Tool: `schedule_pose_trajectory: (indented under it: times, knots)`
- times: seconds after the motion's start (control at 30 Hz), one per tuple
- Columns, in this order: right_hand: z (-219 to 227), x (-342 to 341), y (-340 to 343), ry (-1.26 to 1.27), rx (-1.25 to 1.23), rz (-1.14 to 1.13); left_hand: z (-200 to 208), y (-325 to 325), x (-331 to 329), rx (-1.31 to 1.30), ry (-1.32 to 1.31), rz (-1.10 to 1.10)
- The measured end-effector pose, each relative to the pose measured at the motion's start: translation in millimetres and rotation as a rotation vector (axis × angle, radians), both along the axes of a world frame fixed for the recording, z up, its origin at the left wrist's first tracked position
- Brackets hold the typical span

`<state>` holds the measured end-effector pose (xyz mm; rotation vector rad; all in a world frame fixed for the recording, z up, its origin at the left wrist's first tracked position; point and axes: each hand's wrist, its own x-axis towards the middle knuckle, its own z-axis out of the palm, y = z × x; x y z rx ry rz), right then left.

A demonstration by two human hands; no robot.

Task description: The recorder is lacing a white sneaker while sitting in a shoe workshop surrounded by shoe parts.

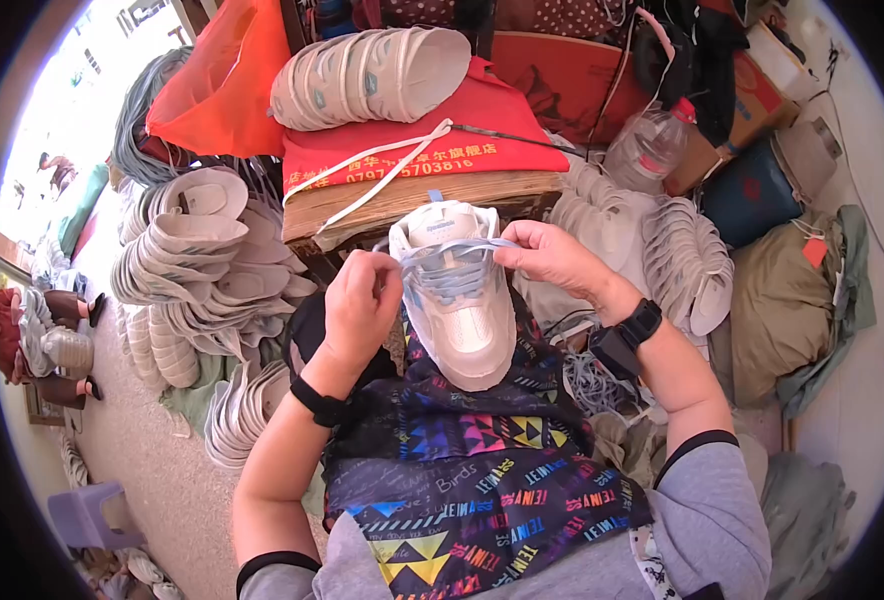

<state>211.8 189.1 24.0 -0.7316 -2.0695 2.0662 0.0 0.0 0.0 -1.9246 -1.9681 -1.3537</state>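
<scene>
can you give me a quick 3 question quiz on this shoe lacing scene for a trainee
1. True or false: both hands pull a pale blue lace across the white shoe.
2. Which wrist wears the black watch? A) left B) right
3. What lies on the red cloth behind the shoe?

Key
1. True: the left hand and the right hand each grip the lace.
2. B; the left wrist has only a plain black band.
3. A row of stacked pale shoe uppers.
</scene>
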Motion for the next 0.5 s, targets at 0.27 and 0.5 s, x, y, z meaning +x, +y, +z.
schedule_pose_trajectory:
  times: [0.27,0.5]
  knots:
    - [1.9,31.9,55.3,0.246,-0.198,-0.443,-22.5,-6.4,-20.6,-0.148,-0.475,0.231]
    - [21.8,67.7,107.4,0.521,-0.376,-0.77,16.1,-35.8,-99.8,0.136,-1.287,0.146]
